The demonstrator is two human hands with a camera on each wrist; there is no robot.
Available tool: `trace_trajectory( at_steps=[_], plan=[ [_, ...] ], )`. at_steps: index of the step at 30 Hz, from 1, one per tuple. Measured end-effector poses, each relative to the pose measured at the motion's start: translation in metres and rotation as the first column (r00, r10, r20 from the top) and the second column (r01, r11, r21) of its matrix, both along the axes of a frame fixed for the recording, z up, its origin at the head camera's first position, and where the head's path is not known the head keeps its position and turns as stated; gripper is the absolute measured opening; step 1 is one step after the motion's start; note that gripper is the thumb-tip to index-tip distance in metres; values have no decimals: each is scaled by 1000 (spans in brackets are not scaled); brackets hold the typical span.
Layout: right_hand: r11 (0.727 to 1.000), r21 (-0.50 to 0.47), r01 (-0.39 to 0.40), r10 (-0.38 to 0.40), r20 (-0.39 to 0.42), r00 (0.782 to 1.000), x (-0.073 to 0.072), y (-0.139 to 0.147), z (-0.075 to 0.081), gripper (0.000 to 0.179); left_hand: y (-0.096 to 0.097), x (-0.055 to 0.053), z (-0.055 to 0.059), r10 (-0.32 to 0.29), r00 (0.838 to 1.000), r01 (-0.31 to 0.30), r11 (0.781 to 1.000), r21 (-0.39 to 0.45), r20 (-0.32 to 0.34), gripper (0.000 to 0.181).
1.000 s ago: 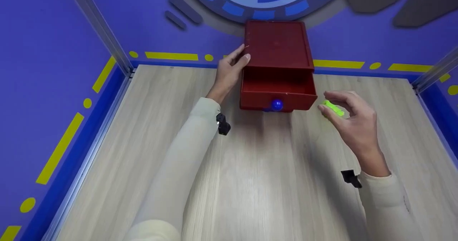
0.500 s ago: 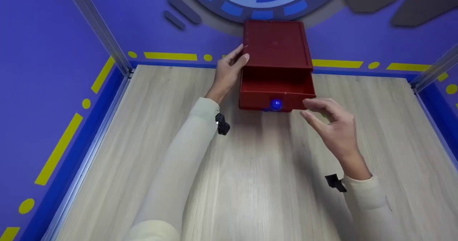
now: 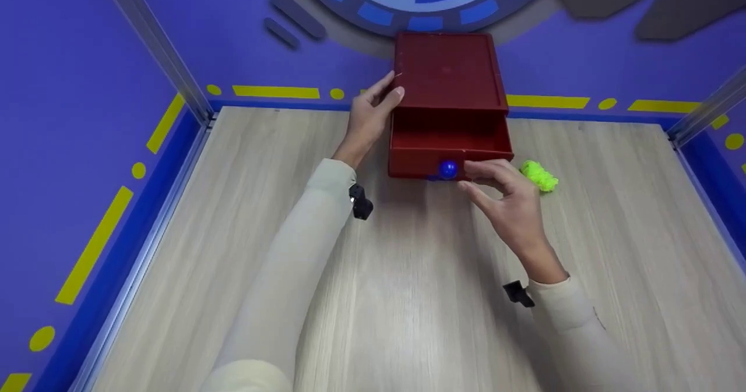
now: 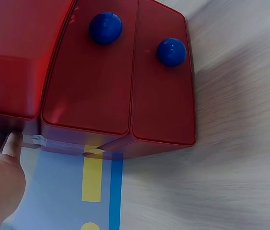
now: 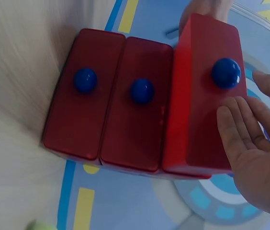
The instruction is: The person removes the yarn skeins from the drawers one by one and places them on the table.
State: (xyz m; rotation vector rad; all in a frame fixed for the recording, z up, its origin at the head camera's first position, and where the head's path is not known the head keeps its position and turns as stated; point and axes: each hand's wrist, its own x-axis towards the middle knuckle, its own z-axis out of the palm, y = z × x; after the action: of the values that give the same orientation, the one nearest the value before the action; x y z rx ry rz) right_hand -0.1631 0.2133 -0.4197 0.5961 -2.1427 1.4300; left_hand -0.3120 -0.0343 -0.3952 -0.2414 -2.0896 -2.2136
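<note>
A dark red drawer cabinet (image 3: 446,69) stands against the back wall. Its top drawer (image 3: 408,163) is pulled out, and the visible inside is bare. A round blue knob (image 3: 448,169) sits on that drawer's front. My left hand (image 3: 368,118) touches the cabinet's left side with extended fingers and the thumb near the top edge. My right hand (image 3: 513,202) is at the drawer front, just right of the knob; thumb and fingers are apart and hold nothing. In the right wrist view, the right fingertips (image 5: 225,115) are below the top knob (image 5: 226,73), close to the drawer face.
A fuzzy lime-green lump (image 3: 539,176) lies on the wooden table (image 3: 384,299) right of the cabinet. Two lower drawers, each with a blue knob (image 4: 171,52), are closed. Blue patterned walls (image 3: 70,89) enclose the table at the back and both sides.
My right hand has moved left, from in front of the green lump to beside the top drawer's knob. The lump, the drawer and my left hand have stayed in place.
</note>
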Motion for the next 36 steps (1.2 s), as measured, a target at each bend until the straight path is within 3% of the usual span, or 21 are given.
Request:
trace_trajectory(
  at_steps=[10, 19, 26, 36],
  plan=[
    [997, -41, 68, -69, -17, 997, -3, -15, -5, 31, -1, -1, 1, 5, 1000, -5, 1000, -16, -24, 53],
    [997, -50, 63, -64, -26, 998, 9, -32, 16, 28, -1, -1, 0, 6, 1000, -6, 1000, 5, -6, 53],
    [995, -70, 70, -71, -10, 997, -8, -23, -14, 29, -1, 0, 0, 2, 1000, -2, 1000, 10, 4, 54],
    [991, -90, 95, -93, 23, 995, -12, -26, -13, 28, 0, 1, 0, -16, 1000, 16, 1000, 0, -7, 53]
  ],
)
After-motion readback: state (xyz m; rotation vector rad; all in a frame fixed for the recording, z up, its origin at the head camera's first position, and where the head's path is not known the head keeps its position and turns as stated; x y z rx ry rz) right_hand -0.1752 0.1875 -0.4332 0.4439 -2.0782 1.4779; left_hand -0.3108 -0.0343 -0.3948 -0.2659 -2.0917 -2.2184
